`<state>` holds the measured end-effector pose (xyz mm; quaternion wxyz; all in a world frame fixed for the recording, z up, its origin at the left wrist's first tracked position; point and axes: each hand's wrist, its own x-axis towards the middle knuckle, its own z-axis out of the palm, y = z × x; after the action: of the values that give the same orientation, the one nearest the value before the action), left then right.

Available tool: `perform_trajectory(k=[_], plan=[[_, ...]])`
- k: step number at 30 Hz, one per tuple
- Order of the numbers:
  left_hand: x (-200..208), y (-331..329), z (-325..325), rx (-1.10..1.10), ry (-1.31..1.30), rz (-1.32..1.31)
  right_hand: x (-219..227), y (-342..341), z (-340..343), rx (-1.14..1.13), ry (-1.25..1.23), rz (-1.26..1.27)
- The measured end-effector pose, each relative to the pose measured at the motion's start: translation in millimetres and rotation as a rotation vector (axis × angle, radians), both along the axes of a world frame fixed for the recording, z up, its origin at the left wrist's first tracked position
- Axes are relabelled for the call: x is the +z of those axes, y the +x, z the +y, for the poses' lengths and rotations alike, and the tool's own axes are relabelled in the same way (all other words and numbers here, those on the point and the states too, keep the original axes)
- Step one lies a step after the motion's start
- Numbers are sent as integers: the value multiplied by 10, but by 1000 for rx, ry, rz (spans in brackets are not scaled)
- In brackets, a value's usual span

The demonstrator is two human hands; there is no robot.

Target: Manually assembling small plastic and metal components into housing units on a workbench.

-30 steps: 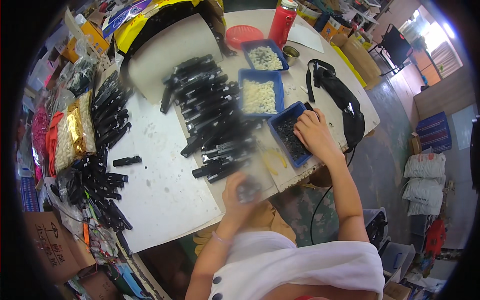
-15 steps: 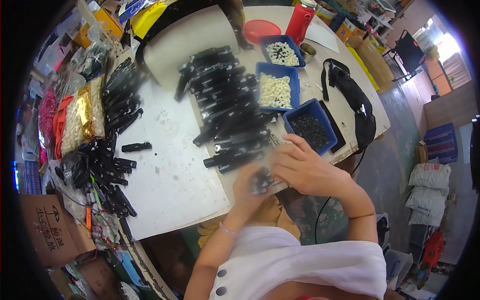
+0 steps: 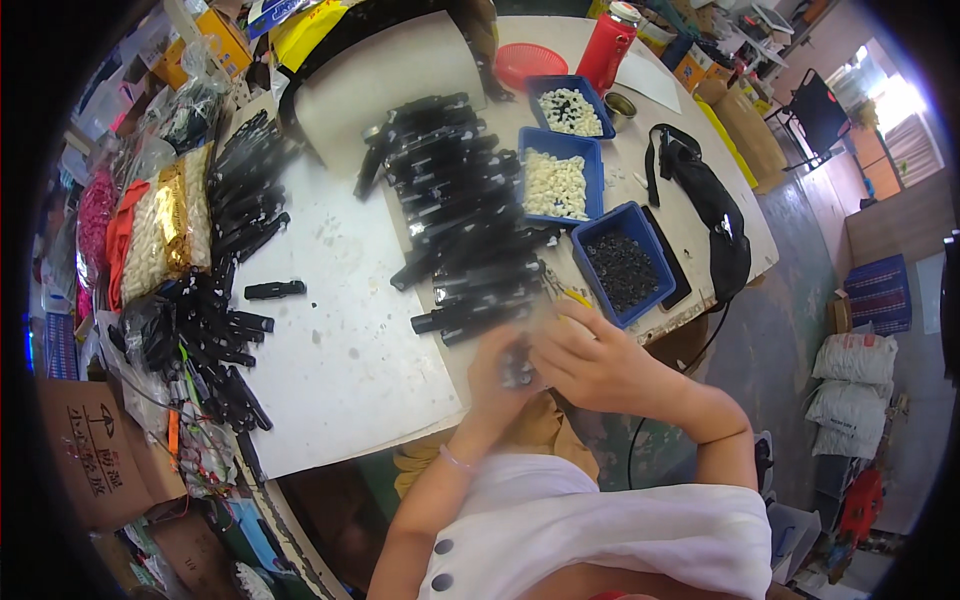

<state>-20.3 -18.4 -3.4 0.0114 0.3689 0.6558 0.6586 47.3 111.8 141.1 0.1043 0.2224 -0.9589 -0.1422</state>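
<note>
My left hand (image 3: 497, 380) is wrapped round a dark bundle (image 3: 517, 364) of slim black pieces, whose greyish ends show blurred between my hands. Close against it on the right is my right hand (image 3: 592, 362), its fingers bent and pinched at the bundle; what they grip is hidden. Just beyond my right fingers, a thin yellow tool handle (image 3: 575, 298) shows at the table edge; I cannot tell whether it is held. A long row of black slender pieces (image 3: 465, 230) with pale spots lies directly ahead of my hands.
Blue trays hold black small parts (image 3: 622, 268), white bits (image 3: 555, 185) and mixed bits (image 3: 570, 110). Farther off are a red bottle (image 3: 607, 50) and a red basket (image 3: 530, 64). A black pouch (image 3: 705, 205) lies right. More black pieces (image 3: 225, 375) pile up left; a single one (image 3: 275, 290) lies apart.
My right hand has come down and closer to the left one, its fingers more bent. The yellow handle now shows beyond it. My left hand keeps hold of the bundle.
</note>
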Motion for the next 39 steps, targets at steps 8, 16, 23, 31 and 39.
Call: perform_trajectory(k=[8, 16, 23, 31, 39], plan=[[-22, 10, 12, 5, -56, -13, -222, 137, 190, -96, -553, 23], [-35, 5, 5, -1, -61, -57, -215, 72, 153, -101, -627, 98], [-64, 13, -7, -21, -80, 20, -226, 135, 174, -173, -742, 156], [-34, 1, 16, -15, -61, 25, -213, 101, 179, -189, -717, 157], [8, 1, 11, -31, -61, 48, -115, 31, 266, -107, -618, 94]])
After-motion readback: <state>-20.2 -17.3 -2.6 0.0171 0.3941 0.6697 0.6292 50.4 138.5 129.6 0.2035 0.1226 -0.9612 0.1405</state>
